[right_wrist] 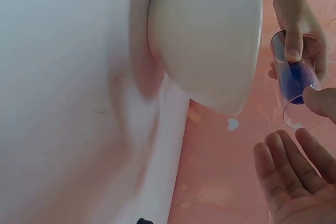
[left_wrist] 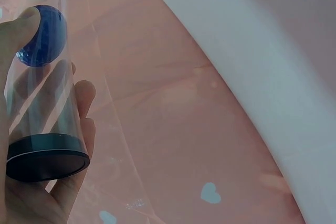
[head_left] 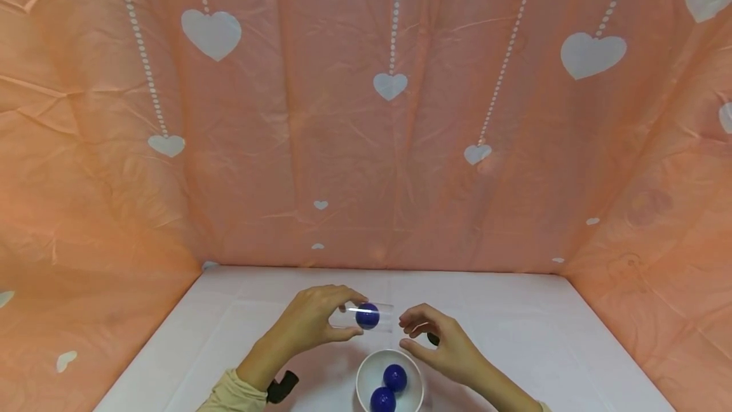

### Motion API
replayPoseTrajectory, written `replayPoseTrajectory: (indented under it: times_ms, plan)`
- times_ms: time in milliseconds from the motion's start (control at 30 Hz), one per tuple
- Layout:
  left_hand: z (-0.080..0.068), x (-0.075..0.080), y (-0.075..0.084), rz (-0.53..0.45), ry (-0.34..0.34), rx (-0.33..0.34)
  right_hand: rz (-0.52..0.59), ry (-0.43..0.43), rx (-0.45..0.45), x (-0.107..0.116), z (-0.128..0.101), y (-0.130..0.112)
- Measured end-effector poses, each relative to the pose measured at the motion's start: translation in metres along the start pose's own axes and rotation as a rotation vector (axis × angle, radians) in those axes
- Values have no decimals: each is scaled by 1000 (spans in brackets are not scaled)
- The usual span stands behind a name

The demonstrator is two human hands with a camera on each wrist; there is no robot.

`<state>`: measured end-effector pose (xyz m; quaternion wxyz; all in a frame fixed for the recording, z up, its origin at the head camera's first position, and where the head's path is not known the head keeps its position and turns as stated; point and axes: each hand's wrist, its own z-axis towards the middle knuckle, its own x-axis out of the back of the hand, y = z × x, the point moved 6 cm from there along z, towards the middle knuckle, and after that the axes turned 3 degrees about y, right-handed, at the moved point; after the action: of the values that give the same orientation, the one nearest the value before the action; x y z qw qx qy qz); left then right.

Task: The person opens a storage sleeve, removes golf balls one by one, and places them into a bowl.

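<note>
While the left hand [head_left: 311,323] grips a clear tube [head_left: 366,316] sideways
A blue ball [head_left: 367,315] sits inside; the right hand [head_left: 443,345], fingers relaxed and empty, hovers beside its open end.

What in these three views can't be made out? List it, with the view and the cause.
- Head view: the white bowl is cut off by the bottom edge, as is its nearer blue ball.
- Head view: a small dark thing behind the right hand; fingers hide most of it.
- Left wrist view: the clear tube runs off the top edge, its open end unseen; the left hand covers its side.
- Right wrist view: the bowl's inside faces away.
</note>
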<state>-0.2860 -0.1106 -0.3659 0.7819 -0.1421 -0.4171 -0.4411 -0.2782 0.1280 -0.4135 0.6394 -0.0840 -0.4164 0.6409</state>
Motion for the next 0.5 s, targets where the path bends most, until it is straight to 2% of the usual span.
replayPoseTrajectory:
  times_ms: [500]
  plan:
    - [1, -2, 1, 18, -12, -6, 60, 29, -37, -2, 7, 3]
